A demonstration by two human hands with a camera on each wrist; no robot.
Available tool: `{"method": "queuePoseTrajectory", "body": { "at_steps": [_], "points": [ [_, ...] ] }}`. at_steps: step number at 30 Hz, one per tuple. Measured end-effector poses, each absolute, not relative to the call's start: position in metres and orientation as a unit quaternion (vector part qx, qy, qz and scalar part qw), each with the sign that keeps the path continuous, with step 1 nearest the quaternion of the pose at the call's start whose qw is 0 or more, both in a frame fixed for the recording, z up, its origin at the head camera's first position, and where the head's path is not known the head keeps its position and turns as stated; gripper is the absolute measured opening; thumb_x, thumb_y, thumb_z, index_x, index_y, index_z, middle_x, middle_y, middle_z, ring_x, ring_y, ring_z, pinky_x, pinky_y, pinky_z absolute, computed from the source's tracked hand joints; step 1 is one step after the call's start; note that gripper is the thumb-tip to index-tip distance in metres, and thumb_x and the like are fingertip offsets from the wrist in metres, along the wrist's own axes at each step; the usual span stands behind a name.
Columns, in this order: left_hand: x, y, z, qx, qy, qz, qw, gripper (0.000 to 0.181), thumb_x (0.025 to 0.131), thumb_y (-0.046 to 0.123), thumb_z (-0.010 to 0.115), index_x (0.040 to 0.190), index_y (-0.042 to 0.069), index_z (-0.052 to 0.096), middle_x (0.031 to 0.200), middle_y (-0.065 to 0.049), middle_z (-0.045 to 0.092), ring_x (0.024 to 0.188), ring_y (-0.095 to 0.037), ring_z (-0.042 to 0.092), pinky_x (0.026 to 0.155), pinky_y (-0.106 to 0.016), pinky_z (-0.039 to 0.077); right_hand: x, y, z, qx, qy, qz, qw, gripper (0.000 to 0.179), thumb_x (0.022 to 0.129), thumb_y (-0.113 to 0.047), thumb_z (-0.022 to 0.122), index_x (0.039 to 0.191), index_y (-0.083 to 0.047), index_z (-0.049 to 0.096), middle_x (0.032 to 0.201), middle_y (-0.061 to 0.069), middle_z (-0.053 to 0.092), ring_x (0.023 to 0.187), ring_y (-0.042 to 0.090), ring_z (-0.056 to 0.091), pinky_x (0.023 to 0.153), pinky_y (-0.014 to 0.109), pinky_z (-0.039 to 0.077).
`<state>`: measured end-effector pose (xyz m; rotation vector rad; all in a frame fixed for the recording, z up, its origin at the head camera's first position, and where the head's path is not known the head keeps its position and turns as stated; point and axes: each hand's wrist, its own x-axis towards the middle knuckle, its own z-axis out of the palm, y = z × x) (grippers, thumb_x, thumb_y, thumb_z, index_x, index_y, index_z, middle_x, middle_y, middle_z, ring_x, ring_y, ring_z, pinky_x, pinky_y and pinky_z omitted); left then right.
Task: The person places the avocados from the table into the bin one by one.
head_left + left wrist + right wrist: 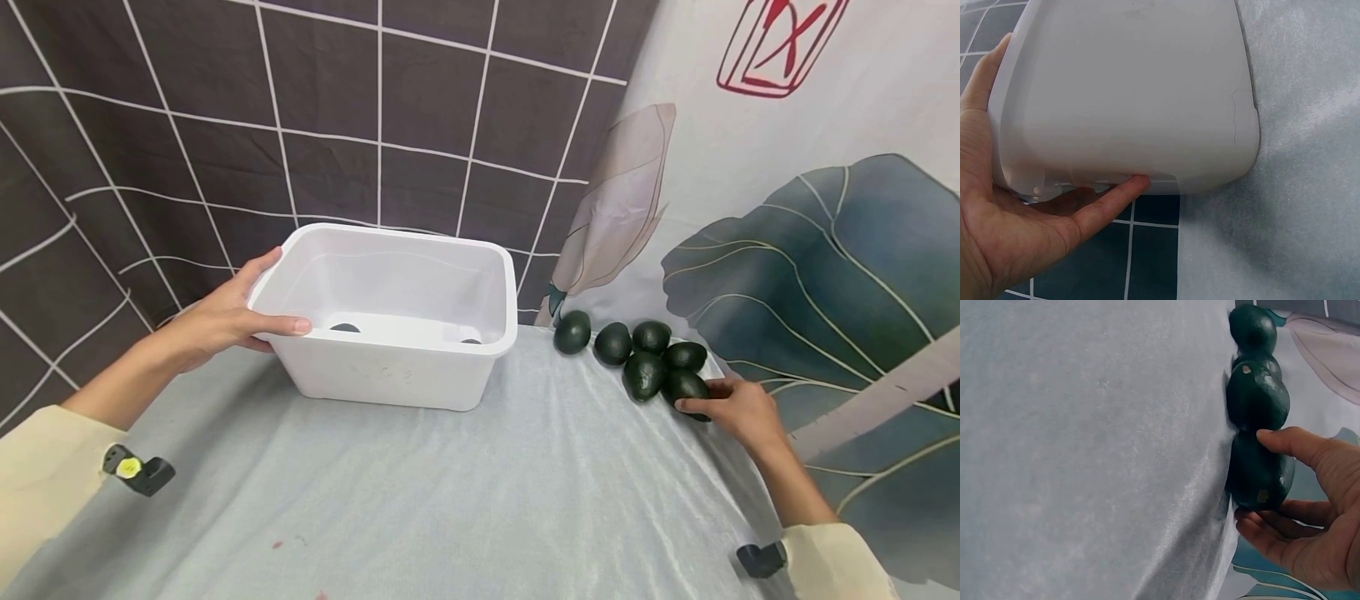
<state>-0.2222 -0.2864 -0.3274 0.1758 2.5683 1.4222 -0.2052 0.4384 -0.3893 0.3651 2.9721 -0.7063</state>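
Note:
A white plastic tub [390,371] stands at the back of the cloth-covered table. My left hand [243,304] grips its left end, thumb over the front rim and fingers along the side; the left wrist view shows fingertips against the tub's wall. At the right, several dark green avocados [643,375] lie grouped together. My right hand [742,408] holds the nearest avocado [1260,472], its thumb on one side and its fingers curled at the other. That avocado is close against its neighbour [1259,397] in the right wrist view.
Two dark shapes show on the tub's floor, one at the left [345,327] and a smaller one at the right, both partly hidden by the front wall. A dark gridded cloth [330,175] hangs behind the tub. A leaf-patterned cloth [810,275] hangs beside the avocados.

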Motion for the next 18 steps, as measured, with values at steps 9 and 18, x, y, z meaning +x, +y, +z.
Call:
{"method": "queuePoseTrajectory", "body": {
  "at_steps": [9, 18],
  "points": [
    [-0.2226, -0.2862, -0.3279, 0.059, 0.871, 0.478, 0.099, 0.130, 0.099, 0.031, 0.085, 0.182, 0.027, -0.016, 0.184, -0.031, 0.012, 0.157, -0.051, 0.039, 0.103, -0.071, 0.060, -0.2018, 0.4387, -0.3939, 0.122, 0.960, -0.250, 0.007, 0.091, 0.091, -0.047, 0.092, 0.151, 0.014, 0.060, 0.146, 0.041, 0.066, 0.127, 0.056, 0.060, 0.095, 0.063, 0.053],
    [-0.2220, -0.2858, -0.3274, 0.058, 0.869, 0.480, 0.100, 0.130, 0.099, 0.031, 0.085, 0.182, 0.027, -0.016, 0.185, -0.031, 0.011, 0.157, -0.051, 0.038, 0.103, -0.070, 0.061, -0.2007, 0.4382, -0.3890, 0.122, 0.964, -0.237, -0.001, 0.090, 0.092, -0.047, 0.091, 0.152, 0.012, 0.060, 0.149, 0.040, 0.064, 0.129, 0.058, 0.059, 0.095, 0.063, 0.053]
  ]
}}
